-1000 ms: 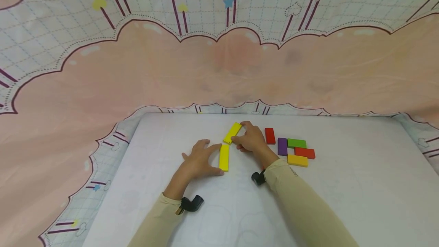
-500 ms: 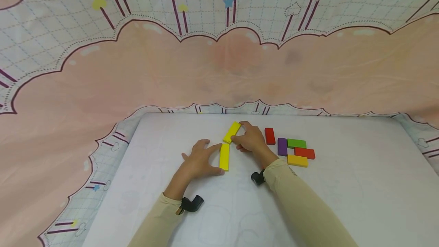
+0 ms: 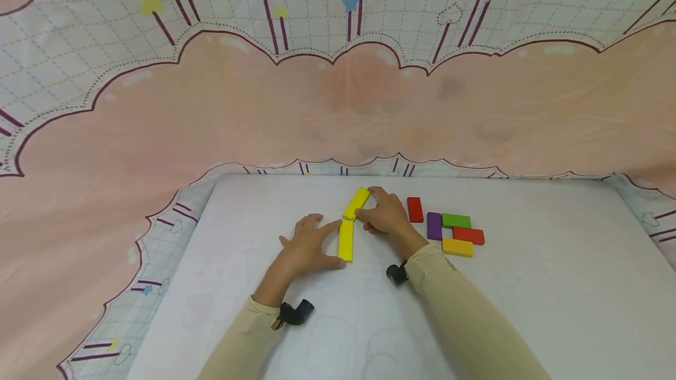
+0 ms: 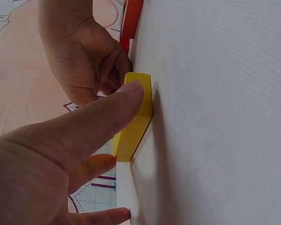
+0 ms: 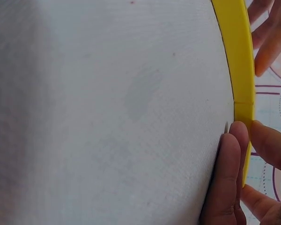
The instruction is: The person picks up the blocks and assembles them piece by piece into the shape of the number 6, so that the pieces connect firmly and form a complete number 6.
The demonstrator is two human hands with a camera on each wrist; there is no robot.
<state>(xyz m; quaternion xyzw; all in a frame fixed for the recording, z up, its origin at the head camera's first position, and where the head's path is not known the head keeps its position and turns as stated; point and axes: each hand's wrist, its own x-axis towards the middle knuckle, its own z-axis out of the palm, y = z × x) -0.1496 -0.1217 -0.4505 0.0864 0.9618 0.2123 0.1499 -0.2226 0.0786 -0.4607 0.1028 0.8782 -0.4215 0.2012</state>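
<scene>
hands, two, hold two yellow blocks, seemingly touching, near five others.

Yellow rectangular block and second yellow rectangular block, touching end to end
The second lies nearer the tabletop's far edge, its far end slanted rightward.

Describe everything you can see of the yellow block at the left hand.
The near yellow block is a plain, narrow bar with flat faces, perhaps painted wood. It lies flat on the white surface, its length running away from the person. The left hand spans it, thumb against the near end and a finger at the far corner. That far end meets the slanted yellow block; a thin seam shows in the right wrist view.
</scene>
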